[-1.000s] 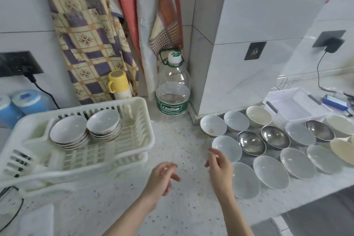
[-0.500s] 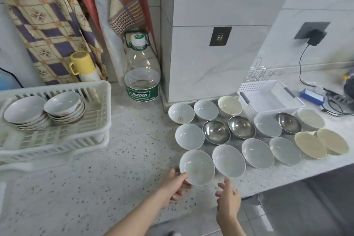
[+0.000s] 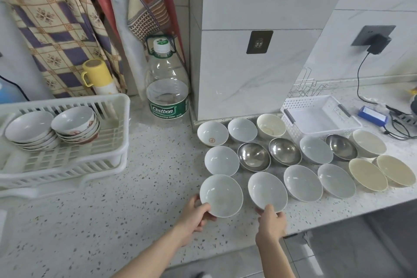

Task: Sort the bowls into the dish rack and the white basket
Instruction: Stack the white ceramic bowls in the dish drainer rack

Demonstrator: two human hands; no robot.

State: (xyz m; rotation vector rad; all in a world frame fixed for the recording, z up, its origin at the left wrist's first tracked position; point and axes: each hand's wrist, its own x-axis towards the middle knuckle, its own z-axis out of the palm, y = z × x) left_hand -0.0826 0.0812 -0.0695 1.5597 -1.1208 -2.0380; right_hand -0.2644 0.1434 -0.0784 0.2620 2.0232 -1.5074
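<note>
At the front edge of the counter (image 3: 140, 192), the left hand (image 3: 194, 219) grips the near rim of a white bowl (image 3: 221, 195), with the fingers curled under it and the thumb on the rim. Just beside it, the right hand (image 3: 270, 222) holds the near rim of a second white bowl (image 3: 267, 190); its fingers are bent around the edge. Whether the two bowls sit on the counter or are a little lifted, I cannot tell.

Behind and to the right of them many other bowls stand in rows on the counter: white ones, three steel bowls (image 3: 253, 156), and some cream bowls (image 3: 367, 174) at the far right. The white basket (image 3: 291, 108) stands behind these rows, near the wall, and I see no bowl inside it. The dish rack (image 3: 121, 142) is at the left side, well apart from the hands, and it holds two stacks of bowls (image 3: 74, 124). Between the rack and the rows a water bottle (image 3: 167, 88) stands upright against the wall, and a yellow cup (image 3: 94, 72) is behind the rack.
</note>
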